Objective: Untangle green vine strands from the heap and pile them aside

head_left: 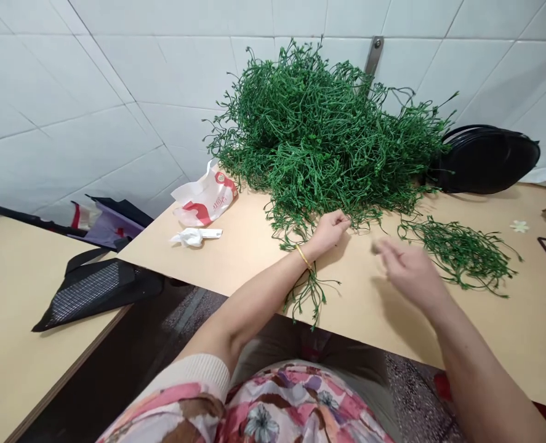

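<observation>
A big tangled heap of green artificial stems (328,129) lies on the table against the tiled wall. My left hand (330,232), closed, rests at the heap's front edge; whatever its fingers hold is too small to make out. Under my left wrist, by a yellow bracelet, a small bunch of green stems (312,294) hangs toward the table's front edge. My right hand (406,267) is blurred above the table, its fingers pinched together at a small dark thing I cannot make out. To its right lies a flatter pile of green stems (469,252).
At the left are a red and white wrapper (207,200) and a crumpled white tissue (193,237). A black round case (489,160) stands at the back right, with a pale flower-shaped piece (519,226) before it. A black mesh bag (92,289) lies on the left table.
</observation>
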The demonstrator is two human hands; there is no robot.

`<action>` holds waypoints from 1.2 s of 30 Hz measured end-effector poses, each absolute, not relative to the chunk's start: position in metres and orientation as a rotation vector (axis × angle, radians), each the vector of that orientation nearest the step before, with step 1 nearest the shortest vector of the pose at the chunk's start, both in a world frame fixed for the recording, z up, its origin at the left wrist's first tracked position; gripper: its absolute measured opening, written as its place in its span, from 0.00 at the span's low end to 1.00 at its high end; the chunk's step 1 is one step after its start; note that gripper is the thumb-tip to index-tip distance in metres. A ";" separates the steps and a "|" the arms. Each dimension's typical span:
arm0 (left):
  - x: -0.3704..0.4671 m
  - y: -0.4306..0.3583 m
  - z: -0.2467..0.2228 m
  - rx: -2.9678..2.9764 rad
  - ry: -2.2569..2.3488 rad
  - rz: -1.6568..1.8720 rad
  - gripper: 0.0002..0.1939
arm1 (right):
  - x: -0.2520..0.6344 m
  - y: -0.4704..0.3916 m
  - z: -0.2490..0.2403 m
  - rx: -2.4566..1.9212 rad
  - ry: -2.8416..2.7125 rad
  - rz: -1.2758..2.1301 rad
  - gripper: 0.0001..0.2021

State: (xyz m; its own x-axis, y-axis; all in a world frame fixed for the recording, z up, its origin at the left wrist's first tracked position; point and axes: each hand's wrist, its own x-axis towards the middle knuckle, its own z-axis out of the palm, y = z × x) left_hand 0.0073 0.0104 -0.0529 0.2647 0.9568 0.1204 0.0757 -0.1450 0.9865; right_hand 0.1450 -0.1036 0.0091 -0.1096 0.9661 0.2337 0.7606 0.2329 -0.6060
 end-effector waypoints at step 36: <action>-0.013 -0.010 -0.035 2.283 1.153 0.879 0.22 | 0.151 -0.008 0.011 -0.744 -0.851 1.149 0.09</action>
